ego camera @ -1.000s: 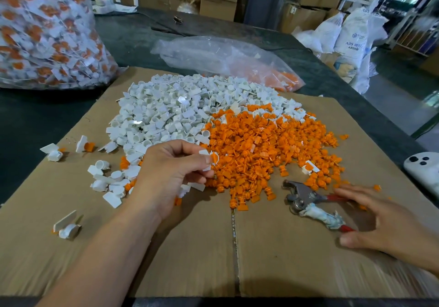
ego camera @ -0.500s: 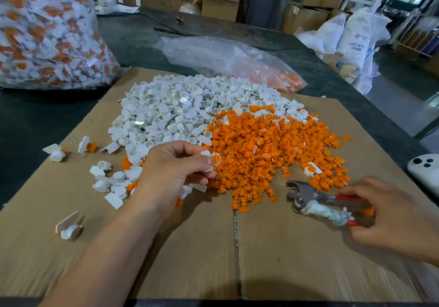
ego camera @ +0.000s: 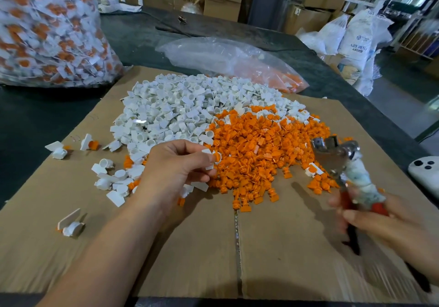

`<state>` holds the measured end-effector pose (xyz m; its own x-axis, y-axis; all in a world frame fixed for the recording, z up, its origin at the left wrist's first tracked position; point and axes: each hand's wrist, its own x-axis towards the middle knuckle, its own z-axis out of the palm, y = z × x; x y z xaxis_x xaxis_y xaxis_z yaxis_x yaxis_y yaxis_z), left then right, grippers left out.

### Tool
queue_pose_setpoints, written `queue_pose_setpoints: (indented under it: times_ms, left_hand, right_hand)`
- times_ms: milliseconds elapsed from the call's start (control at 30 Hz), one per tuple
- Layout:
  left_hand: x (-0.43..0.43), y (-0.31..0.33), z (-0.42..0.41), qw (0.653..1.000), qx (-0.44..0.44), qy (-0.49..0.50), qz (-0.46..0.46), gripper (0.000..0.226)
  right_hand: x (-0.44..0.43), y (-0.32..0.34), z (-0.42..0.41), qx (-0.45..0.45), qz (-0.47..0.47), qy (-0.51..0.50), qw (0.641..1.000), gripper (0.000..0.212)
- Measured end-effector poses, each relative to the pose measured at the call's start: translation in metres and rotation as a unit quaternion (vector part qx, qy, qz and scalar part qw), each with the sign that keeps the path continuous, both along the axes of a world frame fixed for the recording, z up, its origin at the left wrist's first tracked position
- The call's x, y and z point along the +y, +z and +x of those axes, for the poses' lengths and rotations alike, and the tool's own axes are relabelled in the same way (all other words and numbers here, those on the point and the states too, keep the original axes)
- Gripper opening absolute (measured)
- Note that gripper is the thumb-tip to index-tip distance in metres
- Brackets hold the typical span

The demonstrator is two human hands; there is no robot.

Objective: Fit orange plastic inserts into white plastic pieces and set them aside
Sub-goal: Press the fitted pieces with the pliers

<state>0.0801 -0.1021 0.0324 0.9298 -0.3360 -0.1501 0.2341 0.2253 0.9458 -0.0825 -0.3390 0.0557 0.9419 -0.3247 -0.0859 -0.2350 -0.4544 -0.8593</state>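
Left hand [ego camera: 175, 171] pinches white plastic piece [ego camera: 209, 152] beside orange insert heap [ego camera: 261, 145]; right hand [ego camera: 392, 226] grips red-handled steel pliers [ego camera: 337, 157]. A skewed squeeze risks cracking.

far-left bag [ego camera: 47, 33]: cut by edges, blurred | right hand [ego camera: 403, 233]: blurred, cut off right | pliers [ego camera: 332, 151]: handles partly hidden in grip

White pieces [ego camera: 171, 107], orange inserts [ego camera: 261, 145], brown cardboard [ego camera: 190, 247].

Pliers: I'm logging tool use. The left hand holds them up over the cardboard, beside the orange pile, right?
Not quite: the right hand holds the pliers up over the cardboard, beside the orange pile, as the head view shows.
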Motion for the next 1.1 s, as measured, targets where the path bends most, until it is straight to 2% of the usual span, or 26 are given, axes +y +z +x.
queue_pose_setpoints:
  times_ms: [33,67,167,267,333,400,467,533,633,700,800,933,1100]
  left_hand:
    - [0.000,-0.001,0.000,1.000,0.000,0.001,-0.004,0.010]
    - [-0.001,-0.002,0.000,1.000,0.001,0.001,-0.007,0.010]
    - [0.000,-0.004,0.001,1.000,0.004,0.001,-0.016,0.010]
    - [0.000,-0.003,0.001,1.000,0.004,-0.009,-0.022,0.010]
    - [0.000,-0.004,0.001,1.000,-0.001,-0.014,-0.027,0.011]
    - [-0.001,-0.004,0.001,0.999,-0.012,-0.022,-0.032,0.012]
    - [-0.001,-0.004,0.001,0.999,-0.021,-0.028,-0.037,0.012]
    - [-0.002,-0.003,-0.001,0.998,-0.030,-0.033,-0.042,0.013]
    - [-0.004,-0.002,-0.003,0.997,-0.034,-0.032,-0.054,0.023]
    - [-0.006,-0.002,-0.005,0.997,-0.034,-0.029,-0.069,0.023]
    - [-0.010,-0.002,-0.008,0.994,-0.043,-0.011,-0.100,0.019]
    - [-0.019,0.001,-0.008,0.989,-0.070,0.018,-0.130,0.010]
    - [-0.030,0.004,-0.011,0.984,-0.095,0.044,-0.145,0.015]
  right_hand:
    - [0.010,0.000,0.003,-0.007,0.070,-0.007,0.997,0.025]
    - [0.017,0.000,0.006,-0.010,0.094,-0.011,0.995,0.024]
    - [0.026,-0.004,0.013,-0.015,0.011,-0.007,1.000,0.033]
    - [0.038,0.002,0.020,0.018,-0.005,0.014,1.000,0.011]
    - [0.044,0.005,0.023,0.068,-0.009,0.029,0.997,0.023]
    - [0.048,0.010,0.026,0.102,-0.035,0.034,0.994,0.021]
    - [0.047,0.015,0.028,0.094,-0.139,0.056,0.984,0.020]
    - [0.045,0.021,0.032,0.075,-0.291,0.075,0.951,0.016]
    - [0.050,0.027,0.040,0.064,-0.381,0.100,0.917,0.010]
    - [0.053,0.022,0.042,0.078,-0.399,0.116,0.907,0.017]
    - [0.055,0.012,0.047,0.072,-0.407,0.117,0.903,0.039]
    - [0.059,0.003,0.054,0.042,-0.394,0.114,0.911,0.045]
    - [0.061,0.001,0.058,0.022,-0.365,0.088,0.927,0.061]
